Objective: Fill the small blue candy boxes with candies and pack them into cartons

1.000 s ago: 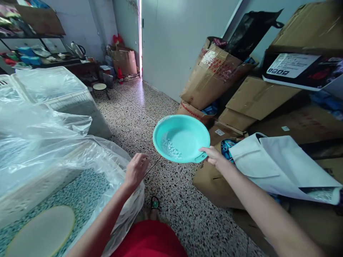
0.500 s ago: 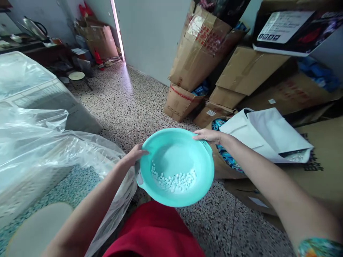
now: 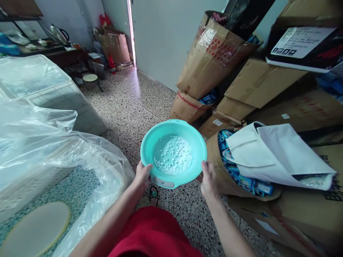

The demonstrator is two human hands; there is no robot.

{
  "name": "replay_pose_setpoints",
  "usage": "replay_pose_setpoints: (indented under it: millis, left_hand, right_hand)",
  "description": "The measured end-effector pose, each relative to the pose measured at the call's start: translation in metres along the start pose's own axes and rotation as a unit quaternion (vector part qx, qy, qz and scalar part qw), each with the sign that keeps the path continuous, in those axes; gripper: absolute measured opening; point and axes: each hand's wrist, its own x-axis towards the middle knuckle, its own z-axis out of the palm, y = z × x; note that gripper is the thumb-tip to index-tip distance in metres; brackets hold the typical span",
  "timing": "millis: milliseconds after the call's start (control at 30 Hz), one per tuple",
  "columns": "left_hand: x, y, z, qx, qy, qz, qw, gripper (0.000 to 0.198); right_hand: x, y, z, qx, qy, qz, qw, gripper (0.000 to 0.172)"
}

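Observation:
I hold a turquoise plastic basin level in front of me above the speckled floor. Several small white beads are spread over its bottom. My left hand grips the near left rim with its fingers curled under. On the near right side my right hand holds the rim, fingers along the outside. My red-clad lap is just below the basin.
A clear plastic bag at left lines a crate of tiny greenish beads with a pale round lid on top. Stacked cardboard boxes fill the right, one open with blue packets under a white sheet. A stool stands far back.
The basin went from my right hand alone, held out, to both hands. It was turned, both hands now grip its near rim, and the beads spread across the bottom.

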Motion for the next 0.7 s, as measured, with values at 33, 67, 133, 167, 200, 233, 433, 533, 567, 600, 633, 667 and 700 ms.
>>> replay_pose_setpoints:
  millis: [33,67,133,167,200,233,433,533,567,600,633,667,700]
  left_hand:
    - [-0.005,0.002,0.002,-0.009,-0.002,-0.001,1.0,0.041]
    - [-0.01,0.005,0.004,-0.02,-0.005,-0.004,1.0,0.042]
    - [-0.019,0.008,0.006,-0.044,-0.017,-0.011,0.999,0.043]
    - [-0.022,0.01,0.006,-0.052,-0.029,-0.013,0.998,0.043]
    - [-0.024,0.011,0.005,-0.053,-0.037,-0.015,0.998,0.042]
    - [-0.024,0.013,0.003,-0.048,-0.036,-0.02,0.998,0.04]
    - [-0.019,0.03,-0.017,-0.014,0.003,-0.012,1.0,0.04]
    - [-0.03,0.034,-0.023,-0.002,-0.031,0.016,0.999,0.04]
    - [-0.035,0.035,-0.024,-0.001,-0.04,0.019,0.999,0.04]
    - [-0.039,0.035,-0.024,-0.001,-0.043,0.021,0.999,0.041]
    - [-0.043,0.035,-0.025,-0.001,-0.039,0.024,0.999,0.041]
    - [-0.046,0.035,-0.025,-0.002,-0.033,0.024,0.999,0.041]
    - [-0.048,0.034,-0.024,-0.002,-0.028,0.024,0.999,0.041]
  right_hand:
    - [0.001,-0.001,0.004,0.003,-0.006,-0.015,1.0,0.039]
    - [0.003,-0.003,0.007,0.003,-0.01,-0.03,0.999,0.04]
    - [0.009,-0.008,0.01,0.0,-0.008,-0.052,0.999,0.04]
    - [0.012,-0.012,0.011,0.001,-0.004,-0.058,0.998,0.039]
    - [0.014,-0.015,0.012,0.004,-0.003,-0.062,0.998,0.037]
    - [0.015,-0.019,0.013,0.007,-0.014,-0.062,0.998,0.036]
    - [0.026,-0.049,0.015,0.0,-0.086,-0.066,0.994,0.031]
    - [0.038,-0.065,0.009,-0.005,-0.112,-0.065,0.992,0.032]
    - [0.041,-0.069,0.007,-0.008,-0.124,-0.062,0.99,0.032]
    - [0.044,-0.073,0.006,-0.013,-0.137,-0.058,0.989,0.033]
    - [0.047,-0.076,0.006,-0.017,-0.151,-0.055,0.987,0.034]
    - [0.049,-0.079,0.007,-0.02,-0.162,-0.053,0.985,0.035]
    - [0.05,-0.081,0.008,-0.022,-0.168,-0.051,0.984,0.036]
